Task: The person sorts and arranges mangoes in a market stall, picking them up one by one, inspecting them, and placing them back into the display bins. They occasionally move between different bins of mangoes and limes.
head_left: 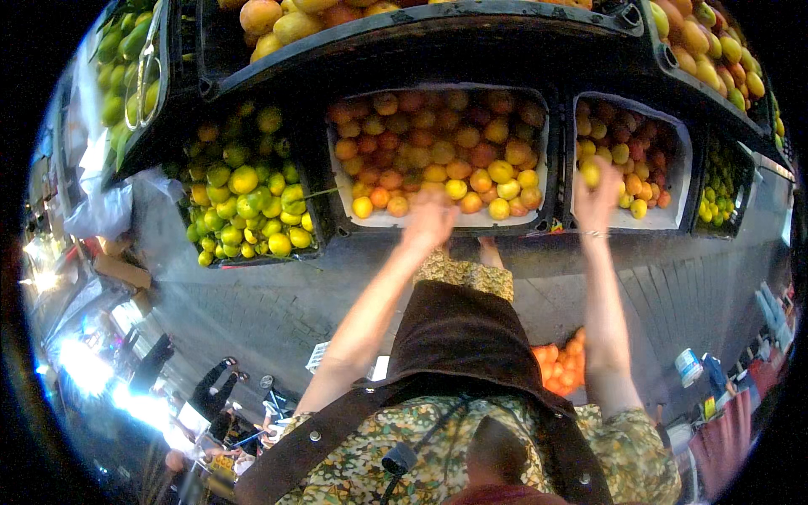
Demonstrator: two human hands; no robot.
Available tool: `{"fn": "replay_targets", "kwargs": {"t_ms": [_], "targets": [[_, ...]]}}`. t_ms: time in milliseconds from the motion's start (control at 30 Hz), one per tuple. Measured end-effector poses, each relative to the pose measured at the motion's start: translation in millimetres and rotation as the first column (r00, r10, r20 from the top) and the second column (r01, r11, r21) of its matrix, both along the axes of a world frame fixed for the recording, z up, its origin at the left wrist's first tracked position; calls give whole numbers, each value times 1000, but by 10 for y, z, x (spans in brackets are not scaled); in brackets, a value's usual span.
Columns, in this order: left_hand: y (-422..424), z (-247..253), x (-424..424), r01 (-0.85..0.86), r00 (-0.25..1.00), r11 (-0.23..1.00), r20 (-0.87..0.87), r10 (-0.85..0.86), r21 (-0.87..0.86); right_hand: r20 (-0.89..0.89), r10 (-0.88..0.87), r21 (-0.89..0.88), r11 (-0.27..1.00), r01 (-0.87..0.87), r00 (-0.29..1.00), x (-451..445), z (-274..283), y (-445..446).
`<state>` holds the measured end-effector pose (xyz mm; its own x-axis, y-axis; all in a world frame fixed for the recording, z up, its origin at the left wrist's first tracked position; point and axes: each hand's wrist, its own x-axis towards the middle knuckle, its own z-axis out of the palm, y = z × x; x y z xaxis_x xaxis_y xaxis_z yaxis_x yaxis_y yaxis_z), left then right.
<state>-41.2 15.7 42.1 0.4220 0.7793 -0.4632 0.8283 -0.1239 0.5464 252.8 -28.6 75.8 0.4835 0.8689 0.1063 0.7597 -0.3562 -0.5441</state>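
Observation:
My left hand (430,219) is over the front edge of the middle crate (548,158), close to its orange and yellow round fruits (470,170). Blur and the back of the hand hide its fingers, so I cannot tell whether it holds anything. Over the left front part of the smaller lined crate (680,183) to the right, my right hand (600,197) grips a yellow fruit (590,174). Red and yellow fruits (637,170) lie behind and beside that hand. White liner shows around the fruit in both crates.
Green-yellow citrus fruits (246,208) fill a crate on the left. Above the lower row juts a black crate rim (404,31) holding mangoes (297,26). Scissors (146,82) hang at upper left. Orange fruits (562,366) are behind me; people (214,385) stand at lower left.

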Motion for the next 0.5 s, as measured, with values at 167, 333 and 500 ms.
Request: {"fn": "replay_targets", "kwargs": {"t_ms": [167,333,500], "targets": [[781,225,-460,140,940,828,-335,61,543,337,-227,-192,933,303,914,1123,-350,-122],[1305,-184,-918,278,783,897,-622,-5,343,430,-203,-368,850,376,880,1474,-550,-118],[1369,-428,-921,385,787,720,-613,71,578,367,-28,-116,990,75,930,1021,-363,107]]}}
